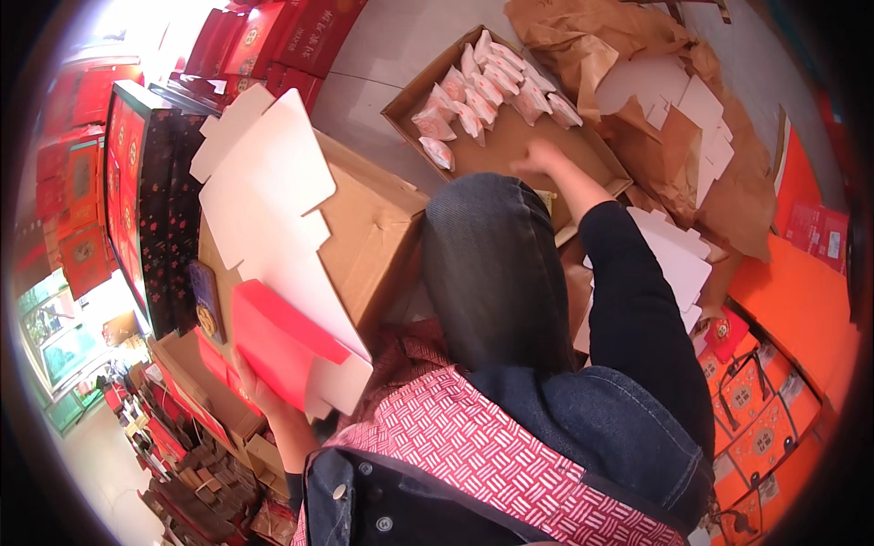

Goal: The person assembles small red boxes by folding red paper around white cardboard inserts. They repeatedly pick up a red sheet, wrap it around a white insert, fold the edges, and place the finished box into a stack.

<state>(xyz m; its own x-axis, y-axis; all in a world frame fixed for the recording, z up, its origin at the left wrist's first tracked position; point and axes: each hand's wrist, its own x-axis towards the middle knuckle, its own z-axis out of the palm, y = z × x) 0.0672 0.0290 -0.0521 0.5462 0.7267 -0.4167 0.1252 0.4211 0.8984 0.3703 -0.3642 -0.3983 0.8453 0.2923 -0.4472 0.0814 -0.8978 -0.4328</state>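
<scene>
A flat carton (273, 191), white inside with a red panel (287, 346) folded up at its near end, leans on a brown cardboard box (364, 227). My left hand (259, 387) is closed on the carton's left edge beside the red panel. Farther out to the right, a shallow cardboard tray (473, 168) holds several small white packets (487, 86) with reddish print, heaped toward its far side. Over the bare bottom of that tray reaches my right hand (542, 156). Its fingers stretch leftward, apart from the packets, with nothing visible in them.
Crumpled brown paper (628, 55) lies right of the tray, with white flat cardboard pieces (701, 136) on it. Stacked red boxes (264, 41) stand at the far left, near a black patterned box (173, 218). Orange gift bags (756, 409) lie at right. My raised knee (492, 264) is between the boxes.
</scene>
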